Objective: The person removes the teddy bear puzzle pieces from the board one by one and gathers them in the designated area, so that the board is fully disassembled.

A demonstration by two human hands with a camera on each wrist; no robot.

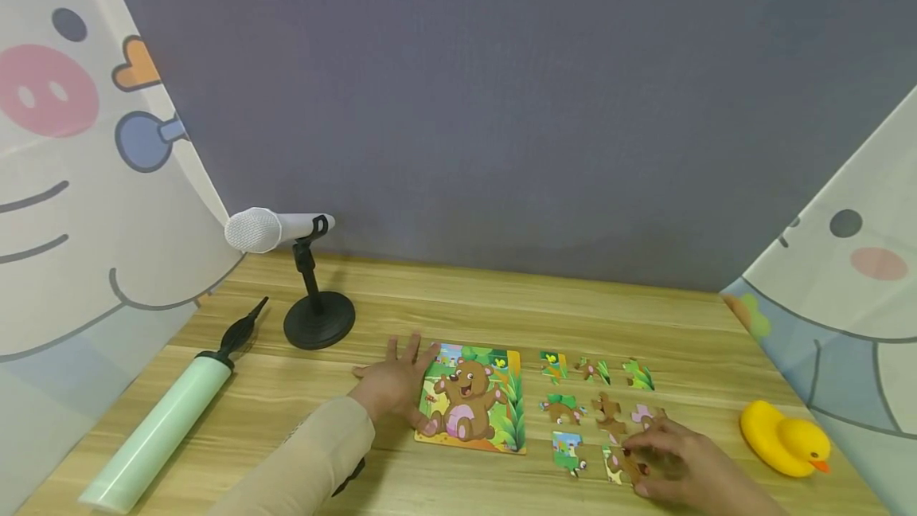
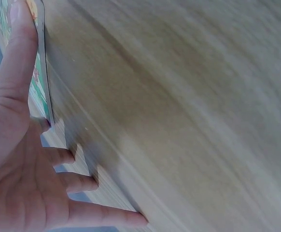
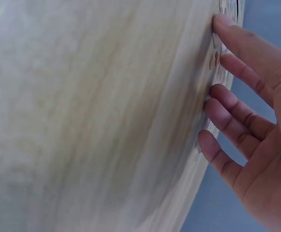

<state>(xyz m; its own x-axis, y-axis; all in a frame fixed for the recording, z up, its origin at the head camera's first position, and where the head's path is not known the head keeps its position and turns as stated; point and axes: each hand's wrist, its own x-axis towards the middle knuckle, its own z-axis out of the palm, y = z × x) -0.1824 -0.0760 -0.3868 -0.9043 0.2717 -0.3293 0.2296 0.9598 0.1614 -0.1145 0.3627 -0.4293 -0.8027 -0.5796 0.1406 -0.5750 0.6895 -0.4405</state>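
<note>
A square bear picture board (image 1: 473, 400) lies flat on the table. My left hand (image 1: 394, 388) rests at its left side with fingers spread; in the left wrist view the thumb (image 2: 20, 63) lies over the board's edge. Several loose jigsaw pieces lie in rough rows to the board's right. My right hand (image 1: 680, 460) is low over the nearest row, thumb and fingers slightly bent and apart around the right end of a brown-and-green jigsaw piece (image 1: 618, 466). In the right wrist view its fingertips (image 3: 222, 21) touch down at the pieces. Another jigsaw piece (image 1: 567, 452) lies just left.
A white microphone (image 1: 275, 229) on a black stand (image 1: 318, 320) stands at the back left. The pale green hand pump (image 1: 161, 428) lies at the front left. At the right is a yellow rubber duck (image 1: 784, 440). A grey partition (image 1: 501, 118) rises behind the table.
</note>
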